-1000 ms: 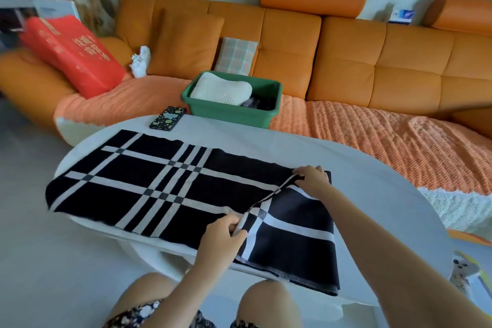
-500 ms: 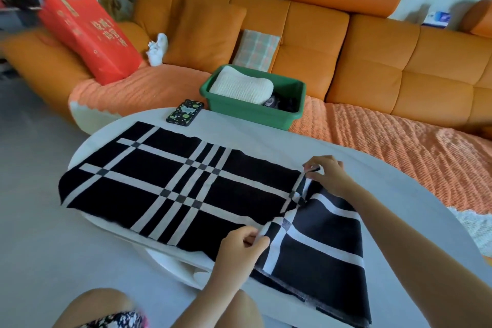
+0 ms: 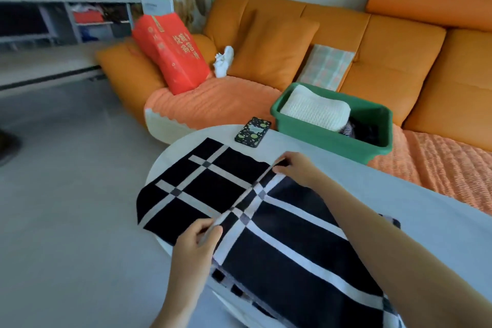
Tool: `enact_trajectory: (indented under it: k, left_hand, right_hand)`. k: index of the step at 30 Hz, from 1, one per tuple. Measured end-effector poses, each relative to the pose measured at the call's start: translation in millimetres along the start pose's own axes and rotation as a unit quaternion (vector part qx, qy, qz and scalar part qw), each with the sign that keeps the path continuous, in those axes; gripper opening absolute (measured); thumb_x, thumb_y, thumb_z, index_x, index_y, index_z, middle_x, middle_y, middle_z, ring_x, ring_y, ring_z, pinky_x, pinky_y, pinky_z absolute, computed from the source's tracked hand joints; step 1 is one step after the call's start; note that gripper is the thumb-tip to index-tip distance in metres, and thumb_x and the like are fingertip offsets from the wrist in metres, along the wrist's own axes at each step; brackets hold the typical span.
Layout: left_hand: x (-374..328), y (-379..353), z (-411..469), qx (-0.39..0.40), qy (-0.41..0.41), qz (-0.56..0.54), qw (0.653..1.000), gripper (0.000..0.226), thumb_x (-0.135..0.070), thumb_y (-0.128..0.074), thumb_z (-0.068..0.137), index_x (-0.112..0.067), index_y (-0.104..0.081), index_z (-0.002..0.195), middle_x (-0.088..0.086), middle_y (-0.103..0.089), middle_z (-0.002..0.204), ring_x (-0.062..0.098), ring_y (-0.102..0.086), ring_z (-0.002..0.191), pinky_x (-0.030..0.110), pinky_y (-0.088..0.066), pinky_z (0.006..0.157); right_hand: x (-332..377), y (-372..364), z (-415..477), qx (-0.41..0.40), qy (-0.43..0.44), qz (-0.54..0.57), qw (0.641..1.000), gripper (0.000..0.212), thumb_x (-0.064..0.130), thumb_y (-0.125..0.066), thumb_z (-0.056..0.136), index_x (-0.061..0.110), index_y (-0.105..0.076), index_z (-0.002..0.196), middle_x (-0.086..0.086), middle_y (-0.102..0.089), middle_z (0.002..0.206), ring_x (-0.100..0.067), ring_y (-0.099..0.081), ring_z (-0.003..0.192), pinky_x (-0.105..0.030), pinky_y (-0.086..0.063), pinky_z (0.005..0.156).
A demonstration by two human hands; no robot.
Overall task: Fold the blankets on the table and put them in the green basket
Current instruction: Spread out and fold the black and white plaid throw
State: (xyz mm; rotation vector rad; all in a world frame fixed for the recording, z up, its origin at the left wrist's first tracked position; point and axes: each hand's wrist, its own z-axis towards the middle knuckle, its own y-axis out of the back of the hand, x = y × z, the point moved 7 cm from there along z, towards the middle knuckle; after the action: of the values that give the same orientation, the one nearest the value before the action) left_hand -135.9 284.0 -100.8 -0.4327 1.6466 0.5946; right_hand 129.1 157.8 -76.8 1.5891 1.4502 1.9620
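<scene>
Both hands pinch the blanket's (image 3: 266,234) folded edge, left hand (image 3: 198,241) near, right hand (image 3: 298,168) far, now carried further left across the table (image 3: 399,194). Fold half done; green basket (image 3: 332,138) waits beyond.

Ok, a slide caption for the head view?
Both hands, left hand and right hand, pinch a black plaid blanket's edge mid-fold.
</scene>
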Motion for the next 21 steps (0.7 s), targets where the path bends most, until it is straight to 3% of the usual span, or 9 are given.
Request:
enact_trajectory:
  k: [2,3,6,9,12,15,18,21]
  left_hand:
    - [15,6,4,0.014,0.015,0.007,1.0,0.011,-0.02,-0.059,0.087,-0.025,-0.068,0.085,-0.003,-0.052,0.05,0.013,-0.046,0.054,0.035,-0.046,0.055]
    - [18,7,5,0.023,0.018,0.005,1.0,0.012,-0.021,-0.059,0.087,-0.028,-0.068,0.085,0.0,-0.055,0.052,0.013,-0.046,0.056,0.036,-0.045,0.057]
    - [15,12,8,0.031,0.022,-0.03,0.999,0.012,-0.022,-0.057,0.089,-0.028,-0.067,0.086,-0.006,-0.054,0.052,0.009,-0.047,0.055,0.035,-0.043,0.06]
    - [0,35,26,-0.032,0.016,-0.092,0.995,0.011,-0.027,-0.056,0.09,-0.027,-0.067,0.091,-0.012,-0.066,0.071,0.003,-0.061,0.071,0.032,-0.05,0.074]
    - [-14,80,60,-0.139,-0.023,-0.116,0.983,0.01,-0.026,-0.057,0.089,-0.025,-0.067,0.088,-0.009,-0.068,0.078,0.008,-0.061,0.073,0.03,-0.045,0.068]
    - [-8,116,92,-0.204,-0.049,-0.05,0.977,0.011,-0.023,-0.057,0.089,-0.023,-0.066,0.083,-0.004,-0.068,0.078,0.015,-0.063,0.078,0.032,-0.048,0.068]
    - [21,130,109,-0.223,-0.018,0.056,0.973,0.013,-0.018,-0.056,0.089,-0.019,-0.064,0.08,-0.007,-0.066,0.076,0.014,-0.062,0.08,0.013,-0.041,0.062]
    - [35,135,118,-0.212,-0.009,0.097,0.972,0.013,-0.018,-0.056,0.089,-0.018,-0.064,0.08,-0.006,-0.065,0.073,0.006,-0.059,0.073,0.011,-0.038,0.054]
  right_hand:
    - [-8,-22,9,0.067,-0.006,-0.077,0.995,0.023,0.014,-0.063,0.088,-0.002,-0.063,0.104,-0.01,-0.057,0.088,-0.02,-0.051,0.083,-0.027,-0.034,0.059]
    - [-9,-24,15,0.059,-0.003,-0.071,0.996,0.02,0.012,-0.062,0.088,-0.002,-0.064,0.102,-0.011,-0.057,0.087,-0.022,-0.053,0.083,-0.027,-0.036,0.061]
    - [10,-9,32,-0.052,0.033,0.029,0.998,0.006,0.005,-0.059,0.088,0.003,-0.063,0.092,-0.017,-0.062,0.085,-0.033,-0.058,0.082,-0.031,-0.042,0.07]
    - [61,4,46,-0.139,0.099,0.112,0.979,0.006,0.006,-0.054,0.091,0.001,-0.056,0.087,-0.008,-0.052,0.07,-0.017,-0.047,0.064,-0.023,-0.036,0.062]
    - [111,0,73,-0.18,0.149,0.164,0.958,0.016,0.011,-0.054,0.092,0.013,-0.049,0.076,-0.003,-0.051,0.071,-0.013,-0.048,0.066,-0.022,-0.04,0.065]
    - [129,-41,115,-0.151,0.122,0.114,0.974,0.004,0.015,-0.055,0.091,0.012,-0.054,0.092,-0.003,-0.059,0.08,-0.023,-0.056,0.079,-0.032,-0.043,0.07]
    - [112,-99,141,-0.065,0.043,0.02,0.997,0.026,0.019,-0.057,0.092,0.006,-0.057,0.114,-0.011,-0.063,0.096,-0.027,-0.057,0.088,-0.03,-0.041,0.071]
    - [101,-119,143,-0.058,0.025,0.015,0.998,0.037,0.019,-0.056,0.093,0.005,-0.052,0.127,-0.015,-0.061,0.116,-0.029,-0.058,0.103,-0.031,-0.044,0.079]
